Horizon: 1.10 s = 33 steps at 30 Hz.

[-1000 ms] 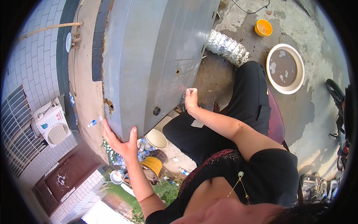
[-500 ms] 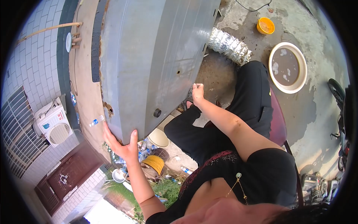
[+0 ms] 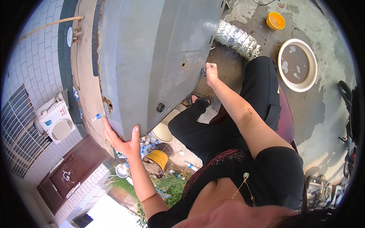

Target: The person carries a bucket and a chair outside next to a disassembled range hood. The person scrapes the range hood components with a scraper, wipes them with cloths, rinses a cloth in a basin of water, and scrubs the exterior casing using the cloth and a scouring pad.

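Observation:
A large grey metal casing (image 3: 140, 57) with a rusted edge and a black round knob (image 3: 160, 107) stands tilted before me. At its near lower corner is my left hand (image 3: 127, 146), thumb and fingers apart around the metal, gripping it. My right hand (image 3: 212, 74) is closed at the casing's right edge. Pinched in it is a grey steel wool scrubber (image 3: 203, 71), mostly hidden by the fingers and the metal.
Silver foil ducting (image 3: 237, 40) lies beyond my knee. A white basin (image 3: 315, 66) of murky, foamy water and a yellow bowl (image 3: 275, 21) are on the wet concrete at right. Plastic bottles (image 3: 146, 148) and a yellow container (image 3: 157, 158) are below the casing's corner.
My right hand has moved up and slightly right along the casing's edge. My left hand keeps its hold on the corner. The view has shifted slightly.

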Tool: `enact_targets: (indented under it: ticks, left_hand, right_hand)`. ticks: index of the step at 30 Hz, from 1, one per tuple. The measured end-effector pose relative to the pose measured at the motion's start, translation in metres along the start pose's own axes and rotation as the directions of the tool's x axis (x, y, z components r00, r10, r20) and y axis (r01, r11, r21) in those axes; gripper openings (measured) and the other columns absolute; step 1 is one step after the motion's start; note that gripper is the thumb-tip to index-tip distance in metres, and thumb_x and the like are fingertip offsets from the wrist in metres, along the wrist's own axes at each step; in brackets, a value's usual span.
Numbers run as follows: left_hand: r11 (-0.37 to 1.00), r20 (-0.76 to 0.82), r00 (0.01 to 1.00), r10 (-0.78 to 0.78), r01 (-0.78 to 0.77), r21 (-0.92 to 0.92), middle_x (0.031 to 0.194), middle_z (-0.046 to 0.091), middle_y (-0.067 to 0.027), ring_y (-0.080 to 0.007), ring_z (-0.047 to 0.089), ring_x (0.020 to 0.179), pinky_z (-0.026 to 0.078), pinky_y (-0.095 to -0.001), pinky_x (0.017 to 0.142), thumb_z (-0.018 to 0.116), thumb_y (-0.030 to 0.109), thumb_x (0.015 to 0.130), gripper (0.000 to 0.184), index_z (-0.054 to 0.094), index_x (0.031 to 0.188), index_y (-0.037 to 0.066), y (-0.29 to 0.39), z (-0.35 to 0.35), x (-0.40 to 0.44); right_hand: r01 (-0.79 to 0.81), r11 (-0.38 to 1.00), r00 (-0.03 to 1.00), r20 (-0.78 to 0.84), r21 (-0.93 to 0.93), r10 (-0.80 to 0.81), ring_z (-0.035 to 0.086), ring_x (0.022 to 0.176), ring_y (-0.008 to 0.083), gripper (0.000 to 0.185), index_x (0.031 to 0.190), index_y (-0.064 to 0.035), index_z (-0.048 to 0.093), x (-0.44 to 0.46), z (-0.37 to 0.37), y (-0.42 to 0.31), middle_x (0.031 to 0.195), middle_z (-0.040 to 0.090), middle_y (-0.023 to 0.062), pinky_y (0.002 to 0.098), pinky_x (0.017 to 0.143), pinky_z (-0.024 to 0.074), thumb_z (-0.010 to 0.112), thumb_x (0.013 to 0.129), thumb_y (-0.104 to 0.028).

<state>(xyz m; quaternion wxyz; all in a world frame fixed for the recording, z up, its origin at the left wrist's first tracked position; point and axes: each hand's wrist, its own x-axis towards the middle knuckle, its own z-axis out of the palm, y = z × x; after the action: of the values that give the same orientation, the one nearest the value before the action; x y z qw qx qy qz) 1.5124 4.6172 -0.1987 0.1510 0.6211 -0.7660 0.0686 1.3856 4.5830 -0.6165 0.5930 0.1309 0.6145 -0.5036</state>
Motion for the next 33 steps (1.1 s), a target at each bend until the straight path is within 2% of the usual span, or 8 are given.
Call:
enact_targets:
  ticks: [4, 8, 14, 17, 22, 26, 30, 33]
  left_hand:
    - [1.000, -0.001, 1.000, 0.015, -0.015, 0.004, 0.116, 0.045, -0.0183, -0.0336, 0.044, 0.102, 0.034, -0.0408, 0.090, 0.074, 0.027, 0.059, 0.082, 0.037, 0.126, -0.002, 0.000, -0.001, -0.001]
    - [0.999, -0.016, 0.999, 0.046, -0.046, 0.013, 0.116, 0.045, -0.0184, -0.0333, 0.044, 0.102, 0.034, -0.0407, 0.089, 0.075, 0.026, 0.058, 0.082, 0.037, 0.126, -0.001, -0.002, 0.001, 0.003]
    - [1.000, 0.003, 1.000, -0.014, 0.014, -0.008, 0.116, 0.045, -0.0184, -0.0332, 0.044, 0.103, 0.034, -0.0406, 0.090, 0.075, 0.022, 0.058, 0.081, 0.037, 0.125, -0.001, -0.002, 0.000, 0.001]
    - [1.000, -0.011, 1.000, -0.004, 0.003, -0.016, 0.116, 0.045, -0.0185, -0.0334, 0.044, 0.103, 0.034, -0.0406, 0.090, 0.075, 0.022, 0.058, 0.080, 0.037, 0.125, -0.001, -0.003, 0.002, -0.001]
    - [1.000, -0.019, 1.000, 0.004, -0.005, -0.029, 0.116, 0.045, -0.0182, -0.0334, 0.044, 0.104, 0.034, -0.0404, 0.090, 0.073, 0.022, 0.060, 0.079, 0.037, 0.126, 0.000, -0.003, 0.000, 0.000]
    - [1.000, -0.009, 1.000, 0.013, -0.013, -0.017, 0.115, 0.045, -0.0185, -0.0336, 0.044, 0.105, 0.034, -0.0406, 0.090, 0.074, 0.022, 0.060, 0.079, 0.037, 0.126, -0.001, -0.003, 0.000, 0.001]
    - [0.999, -0.030, 0.999, 0.040, -0.039, 0.008, 0.113, 0.046, -0.0186, -0.0338, 0.044, 0.102, 0.035, -0.0409, 0.088, 0.075, 0.024, 0.057, 0.081, 0.038, 0.125, -0.002, -0.003, 0.002, 0.000]
    - [0.998, -0.033, 0.998, 0.056, -0.056, 0.006, 0.113, 0.046, -0.0187, -0.0340, 0.044, 0.102, 0.035, -0.0407, 0.088, 0.076, 0.025, 0.057, 0.082, 0.038, 0.124, -0.002, -0.006, 0.002, 0.002]
  right_hand:
    - [0.215, 0.965, 0.970, -0.082, -0.152, -0.229, 0.047, 0.086, 0.0158, 0.024, 0.100, -0.0046, 0.043, 0.007, 0.007, -0.023, 0.095, 0.053, 0.0092, 0.0307, 0.079, 0.0391, 0.048, 0.088, -0.025]
    - [-0.153, 0.950, 0.988, -0.007, -0.273, 0.157, 0.051, 0.087, 0.0209, 0.020, 0.094, -0.0043, 0.042, -0.030, 0.002, 0.071, 0.092, 0.053, 0.0130, 0.0332, 0.078, 0.0394, 0.048, 0.088, -0.022]
    - [-0.018, 0.957, 0.995, -0.100, -0.291, -0.012, 0.050, 0.090, 0.0316, 0.019, 0.092, -0.0023, 0.043, -0.088, 0.027, 0.057, 0.095, 0.049, 0.0182, 0.0388, 0.080, 0.0392, 0.049, 0.085, -0.018]
    - [0.211, 0.904, 0.977, 0.069, -0.373, -0.200, 0.048, 0.089, 0.0223, 0.018, 0.096, -0.0032, 0.041, -0.152, 0.023, 0.033, 0.092, 0.050, 0.0151, 0.0320, 0.081, 0.0373, 0.046, 0.088, -0.018]
    - [-0.176, 0.962, 0.978, -0.144, -0.206, 0.149, 0.050, 0.089, 0.0299, 0.018, 0.094, -0.0021, 0.043, -0.074, 0.020, 0.040, 0.094, 0.050, 0.0188, 0.0379, 0.079, 0.0398, 0.049, 0.085, -0.017]
    - [0.140, 0.841, 0.990, 0.043, -0.522, -0.138, 0.053, 0.086, 0.0307, 0.017, 0.092, -0.0026, 0.044, -0.112, 0.016, 0.054, 0.089, 0.053, 0.0167, 0.0387, 0.077, 0.0413, 0.051, 0.083, -0.015]
    - [-0.070, 0.964, 0.998, -0.023, -0.256, 0.066, 0.051, 0.089, 0.0329, 0.019, 0.096, -0.0025, 0.041, -0.070, 0.012, 0.052, 0.102, 0.047, 0.0176, 0.0390, 0.078, 0.0398, 0.049, 0.083, -0.014]
    - [-0.066, 0.895, 0.997, -0.072, -0.442, 0.038, 0.050, 0.088, 0.0316, 0.019, 0.097, -0.0017, 0.040, -0.116, 0.028, 0.027, 0.099, 0.047, 0.0179, 0.0385, 0.078, 0.0397, 0.048, 0.084, -0.014]
